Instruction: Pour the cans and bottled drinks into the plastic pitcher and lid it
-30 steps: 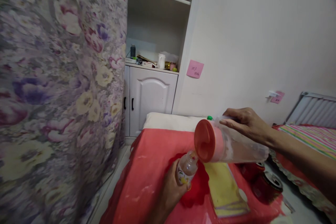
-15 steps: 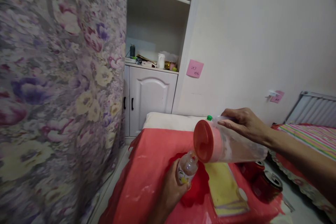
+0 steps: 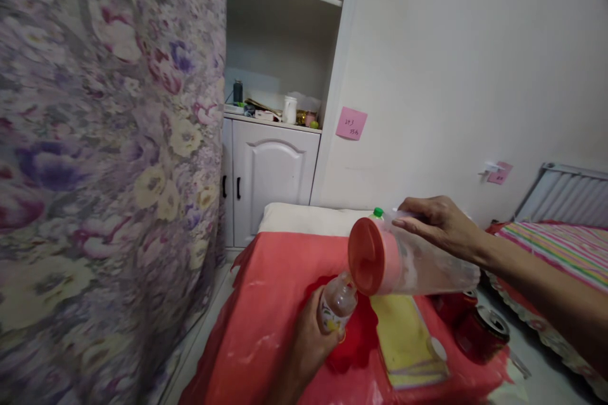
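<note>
My right hand (image 3: 439,223) grips a clear plastic jug (image 3: 418,264) with an orange-red lid (image 3: 362,256), tipped on its side so the lid's spout meets the mouth of a small clear bottle (image 3: 335,304). My left hand (image 3: 308,343) is wrapped round that small bottle, holding it upright over a red cloth-covered table (image 3: 270,304). A green cap (image 3: 378,212) shows just behind the jug.
A yellow cloth (image 3: 408,342) lies on the red table, with two red cans (image 3: 479,326) to its right. A floral curtain (image 3: 104,164) fills the left. A white cupboard (image 3: 270,171) with cluttered shelves stands behind. A striped bedcover (image 3: 555,247) lies at right.
The jug and my right hand have shifted slightly left and stay tipped over the small bottle. My left hand holds the bottle in the same place.
</note>
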`<move>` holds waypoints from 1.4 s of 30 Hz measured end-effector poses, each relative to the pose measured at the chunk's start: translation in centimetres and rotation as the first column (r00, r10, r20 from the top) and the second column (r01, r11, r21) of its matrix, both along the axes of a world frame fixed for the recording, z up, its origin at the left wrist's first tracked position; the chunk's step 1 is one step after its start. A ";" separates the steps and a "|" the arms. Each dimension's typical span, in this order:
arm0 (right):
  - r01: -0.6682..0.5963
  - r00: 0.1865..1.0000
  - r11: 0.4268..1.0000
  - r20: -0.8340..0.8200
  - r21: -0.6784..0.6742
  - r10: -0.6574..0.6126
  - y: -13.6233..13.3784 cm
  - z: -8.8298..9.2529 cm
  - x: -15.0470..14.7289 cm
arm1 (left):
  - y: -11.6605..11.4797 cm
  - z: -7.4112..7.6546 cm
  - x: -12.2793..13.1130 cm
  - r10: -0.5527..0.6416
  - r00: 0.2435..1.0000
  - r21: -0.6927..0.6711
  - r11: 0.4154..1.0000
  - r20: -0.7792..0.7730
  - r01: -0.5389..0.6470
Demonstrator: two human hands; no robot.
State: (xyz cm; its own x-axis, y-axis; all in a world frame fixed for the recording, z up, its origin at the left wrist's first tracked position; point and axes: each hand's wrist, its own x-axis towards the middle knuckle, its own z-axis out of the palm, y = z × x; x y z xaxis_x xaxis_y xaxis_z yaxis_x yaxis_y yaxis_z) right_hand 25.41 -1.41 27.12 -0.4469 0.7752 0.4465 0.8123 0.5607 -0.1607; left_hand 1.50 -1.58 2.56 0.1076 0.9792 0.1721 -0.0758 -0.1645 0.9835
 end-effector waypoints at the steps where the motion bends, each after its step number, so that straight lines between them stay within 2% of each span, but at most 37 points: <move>1: 0.008 1.000 1.000 -0.009 -0.001 -0.008 -0.1 -0.2 0.1 | 0.0 0.0 0.0 0.005 1.000 0.001 1.000 -0.008 -0.005; 6: 0.047 0.993 0.999 -0.110 -0.027 -0.050 -0.3 -1.8 0.9 | 0.2 -0.6 -0.3 0.044 0.998 0.016 0.999 -0.053 -0.043; 11: 0.020 0.936 0.995 -0.349 -0.099 -0.054 -0.1 -3.9 1.9 | 0.5 -1.0 -0.6 0.052 0.995 0.025 0.998 -0.080 -0.050; 17: -0.026 0.729 0.966 -0.667 -0.256 -0.158 0.0 -6.9 3.3 | 1.4 -2.3 -0.5 0.086 0.993 0.056 0.995 -0.083 -0.081; 21: 0.042 0.605 0.966 -0.764 -0.253 -0.226 -0.1 -9.3 4.7 | 1.5 -2.3 -0.6 0.102 0.987 0.060 0.994 -0.125 -0.095; 26: 0.123 0.454 0.945 -0.829 -0.304 -0.326 -1.2 -12.9 6.3 | 0.9 -0.8 -0.7 0.109 0.984 0.028 0.994 -0.144 -0.106; 29: 0.211 0.390 0.918 -0.832 -0.336 -0.394 -1.9 -15.2 6.8 | 1.0 -0.7 -0.7 0.117 0.981 0.016 0.993 -0.154 -0.116; 34: 0.377 0.341 0.880 -0.841 -0.288 -0.421 -2.0 -19.1 7.8 | 1.6 -1.8 -0.7 0.146 0.975 0.008 0.989 -0.170 -0.147; 37: 0.436 0.311 0.860 -0.852 -0.265 -0.421 -2.2 -21.2 8.5 | 1.6 -2.1 -0.8 0.128 0.974 0.033 0.992 -0.189 -0.123; 39: 0.460 0.309 0.851 -0.854 -0.251 -0.419 -2.6 -22.1 8.7 | 1.7 -2.3 -0.9 0.125 0.971 0.047 0.992 -0.202 -0.117; 42: 0.444 0.321 0.860 -0.852 -0.251 -0.414 -3.4 -22.5 8.7 | 2.0 -2.9 -1.1 0.122 0.969 0.037 0.992 -0.213 -0.117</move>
